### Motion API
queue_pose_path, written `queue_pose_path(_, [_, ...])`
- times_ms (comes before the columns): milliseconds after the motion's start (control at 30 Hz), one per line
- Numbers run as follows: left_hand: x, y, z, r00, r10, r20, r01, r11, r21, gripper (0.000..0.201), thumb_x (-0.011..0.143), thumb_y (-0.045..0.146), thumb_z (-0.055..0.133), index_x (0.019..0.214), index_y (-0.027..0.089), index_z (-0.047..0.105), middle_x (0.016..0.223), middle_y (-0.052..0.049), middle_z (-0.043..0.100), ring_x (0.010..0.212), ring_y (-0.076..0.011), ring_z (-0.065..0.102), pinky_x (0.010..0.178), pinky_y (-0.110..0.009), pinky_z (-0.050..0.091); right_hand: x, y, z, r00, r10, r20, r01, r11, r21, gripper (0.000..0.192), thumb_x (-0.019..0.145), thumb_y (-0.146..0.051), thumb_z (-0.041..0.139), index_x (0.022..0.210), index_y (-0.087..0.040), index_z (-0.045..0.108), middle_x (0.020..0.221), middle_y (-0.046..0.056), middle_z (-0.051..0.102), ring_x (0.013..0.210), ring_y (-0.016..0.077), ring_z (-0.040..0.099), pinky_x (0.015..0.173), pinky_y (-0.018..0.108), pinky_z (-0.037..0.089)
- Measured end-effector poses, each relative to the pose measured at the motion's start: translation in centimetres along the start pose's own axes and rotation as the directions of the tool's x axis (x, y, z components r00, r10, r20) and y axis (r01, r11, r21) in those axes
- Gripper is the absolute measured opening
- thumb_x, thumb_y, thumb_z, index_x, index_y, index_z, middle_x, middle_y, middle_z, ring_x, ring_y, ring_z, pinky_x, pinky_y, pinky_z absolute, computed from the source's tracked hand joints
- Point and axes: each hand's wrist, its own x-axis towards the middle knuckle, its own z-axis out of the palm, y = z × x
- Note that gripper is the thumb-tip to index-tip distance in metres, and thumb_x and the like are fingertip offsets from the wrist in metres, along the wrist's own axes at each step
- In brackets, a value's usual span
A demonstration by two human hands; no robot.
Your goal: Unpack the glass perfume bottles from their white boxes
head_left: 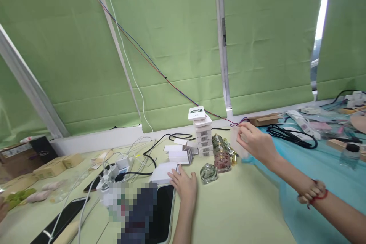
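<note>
My left hand (184, 185) rests on the table with its fingers spread, the tips touching the edge of a flat white carton (163, 173). Raised over the right side, my right hand (256, 143) pinches a translucent whitish plastic bag (238, 145) that hangs below the fingers. A clear glass bottle (208, 174) with a rounded body stands between the hands. Behind it runs a row of similar glass bottles (222, 161), the front one pinkish. Small gold caps (234, 159) lie beside that row. White boxes (204, 139) are stacked behind, next to folded white cartons (179, 154).
A phone (163, 213) lies by my left forearm. White cables and chargers (110, 177) tangle at left, near small brown boxes (51, 167). Blue sheeting (303, 175) covers the right side, with a coiled black cable (291, 137) and a black-capped bottle (350, 157).
</note>
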Motion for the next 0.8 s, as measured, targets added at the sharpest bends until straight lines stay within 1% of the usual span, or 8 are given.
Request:
queue_pose_path(100, [0.5,0.3,-0.2,1.0,0.002,0.024,0.001,0.993,-0.114,0.053,0.076,0.023,0.049,0.124,0.002,0.043,0.135,-0.028,0.037,0.135,-0.0398,0.017,0.107,-0.053,0.019,1.9,-3.6,-3.7,0.98,-0.034,-0.195,0.075,0.975,0.209,0.016,0.086,-0.022,0.048,0.076,-0.017,0.059,0.085,0.001,0.064,0.062,0.0057,0.054,0.049,0.019,0.029])
queue_pose_path(200, [0.5,0.8,-1.0,0.997,0.061,-0.053,-0.074,0.946,-0.316,0.045,0.082,0.027,0.04,0.124,0.01,0.043,0.133,-0.02,0.042,0.133,-0.0336,0.025,0.107,-0.05,0.023,3.4,-7.2,-3.9,0.985,-0.122,-0.125,0.164,0.893,0.418,0.015,0.089,-0.023,0.046,0.081,-0.018,0.058,0.079,-0.001,0.062,0.059,0.0052,0.052,0.051,0.018,0.032])
queue_pose_path(333, [-0.3,1.1,-2.0,0.978,0.081,-0.19,-0.172,0.827,-0.535,0.038,0.087,0.031,0.032,0.119,0.016,0.044,0.122,-0.015,0.05,0.12,-0.0276,0.041,0.102,-0.047,0.03,5.9,-10.9,0.3,0.936,-0.346,0.058,0.276,0.829,0.487,0.01,0.088,-0.025,0.052,0.082,-0.019,0.057,0.086,0.002,0.062,0.085,0.0124,0.053,0.057,0.02,0.033])
queue_pose_path(433, [-1.1,0.9,-2.0,0.977,0.059,-0.206,-0.174,0.779,-0.603,0.036,0.087,0.031,0.033,0.118,0.016,0.043,0.119,-0.015,0.049,0.115,-0.0264,0.042,0.1,-0.047,0.03,8.1,-13.0,4.3,0.955,-0.278,0.102,0.185,0.828,0.529,0.012,0.088,-0.027,0.054,0.081,-0.018,0.056,0.086,0.003,0.06,0.081,0.0126,0.052,0.056,0.02,0.032])
queue_pose_path(533, [-1.7,0.8,-1.9,0.981,0.023,-0.19,-0.142,0.753,-0.643,0.037,0.086,0.03,0.035,0.121,0.017,0.04,0.121,-0.015,0.048,0.115,-0.0256,0.042,0.1,-0.046,0.031,8.9,-14.8,8.0,0.978,-0.19,0.087,0.11,0.82,0.562,0.015,0.093,-0.025,0.042,0.09,-0.017,0.055,0.094,0.004,0.058,0.076,0.0102,0.053,0.056,0.02,0.032])
queue_pose_path(667, [-1.8,0.9,-1.6,0.989,0.063,-0.131,-0.134,0.747,-0.652,0.04,0.078,0.024,0.044,0.118,0.017,0.04,0.119,-0.013,0.048,0.114,-0.0257,0.042,0.1,-0.047,0.031,7.1,-16.6,11.9,0.911,-0.34,0.232,0.179,0.835,0.521,0.015,0.091,-0.016,0.041,0.087,-0.016,0.056,0.092,0.006,0.06,0.078,0.0133,0.055,0.059,0.022,0.034])
queue_pose_path(733, [-1.9,1.0,-1.5,0.993,0.095,-0.074,-0.12,0.739,-0.663,0.041,0.074,0.021,0.046,0.114,0.017,0.042,0.115,-0.012,0.049,0.112,-0.0255,0.044,0.098,-0.046,0.033,5.5,-17.1,12.6,0.89,-0.323,0.322,0.113,0.84,0.53,0.011,0.085,-0.014,0.047,0.089,-0.016,0.057,0.093,0.007,0.061,0.077,0.0143,0.056,0.06,0.023,0.037])
queue_pose_path(800, [-2.0,1.2,-1.5,0.993,0.117,-0.007,-0.092,0.739,-0.667,0.039,0.072,0.022,0.047,0.111,0.017,0.043,0.113,-0.012,0.049,0.111,-0.0259,0.044,0.098,-0.046,0.034,4.0,-17.0,12.0,0.908,-0.233,0.349,-0.007,0.823,0.568,0.018,0.078,-0.016,0.053,0.095,-0.016,0.057,0.097,0.007,0.062,0.074,0.014,0.057,0.061,0.023,0.038])
